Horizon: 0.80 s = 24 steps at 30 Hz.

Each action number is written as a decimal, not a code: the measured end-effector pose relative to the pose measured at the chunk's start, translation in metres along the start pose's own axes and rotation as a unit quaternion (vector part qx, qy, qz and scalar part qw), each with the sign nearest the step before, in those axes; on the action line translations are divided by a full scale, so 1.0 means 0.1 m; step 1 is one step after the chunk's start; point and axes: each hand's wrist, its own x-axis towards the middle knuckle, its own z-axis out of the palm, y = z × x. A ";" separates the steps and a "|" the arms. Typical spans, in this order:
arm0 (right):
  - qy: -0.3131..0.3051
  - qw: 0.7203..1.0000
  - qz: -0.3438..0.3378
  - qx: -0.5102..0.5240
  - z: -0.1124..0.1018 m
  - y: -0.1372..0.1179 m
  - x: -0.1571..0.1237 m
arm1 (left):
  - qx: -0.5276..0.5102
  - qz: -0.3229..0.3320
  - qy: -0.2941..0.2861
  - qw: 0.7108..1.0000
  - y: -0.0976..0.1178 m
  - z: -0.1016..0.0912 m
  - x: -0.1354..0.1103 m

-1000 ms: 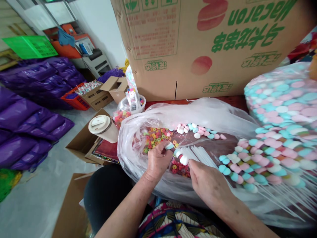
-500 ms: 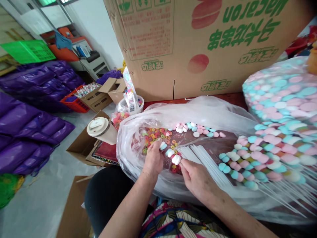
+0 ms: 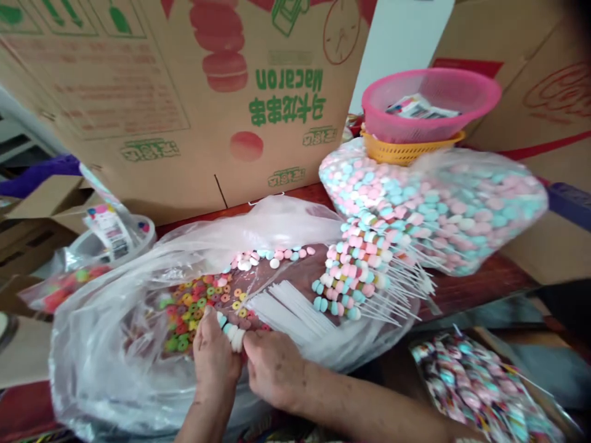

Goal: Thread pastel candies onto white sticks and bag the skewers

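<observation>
Between my hands is a marshmallow skewer with white and pale blue pieces. My left hand is closed at its upper end, the thumb and fingers pressed against the blue-and-white marshmallow there. The lower end is pinched in my right hand, whose fingers hide the stick. Just beyond my left hand lie fruit-coloured candy rings, loose on the plastic sheet. Loose pink, white and blue marshmallows lie farther back. A bundle of white sticks is near my right hand.
Finished skewers are stacked at the right, before a large bag of marshmallows. A pink basket sits above in a yellow one. A tall carton stands behind. At lower right is a box of wrapped skewers.
The view has swung to the right. My hands have drawn closer together, and the marshmallow in my left hand, apart from the skewer before, now sits against the others.
</observation>
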 end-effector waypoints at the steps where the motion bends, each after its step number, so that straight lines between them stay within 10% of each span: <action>1: -0.005 1.000 -0.001 -0.001 -0.05 0.07 -0.03 | -0.018 -0.009 -0.007 1.000 0.04 0.05 0.00; 5: 0.069 0.993 0.054 -0.074 -0.64 0.65 -0.43 | -0.179 -0.128 0.005 0.975 0.18 0.11 0.06; 8: 0.120 0.939 0.180 -0.268 -1.23 1.20 -0.86 | -0.226 -0.197 0.046 0.953 0.16 0.00 0.15; 12: 0.087 0.853 0.246 -0.451 -1.63 1.37 -1.08 | -0.095 -0.123 0.027 0.987 0.05 -0.10 0.25; 15: 0.138 0.852 0.241 -0.444 -1.50 1.00 -0.83 | 0.106 -0.011 -0.016 0.994 0.06 -0.01 0.37; 18: -0.010 0.946 0.148 -0.289 -1.04 0.61 -0.36 | 0.315 0.065 -0.129 0.938 0.16 0.28 0.57; 20: -0.027 0.964 0.132 -0.228 -0.68 0.50 -0.08 | 0.424 0.072 -0.186 0.883 0.20 0.53 0.72; 24: -0.002 0.962 0.183 -0.201 -0.29 0.57 0.11 | 0.448 0.054 -0.205 0.868 0.15 0.92 0.87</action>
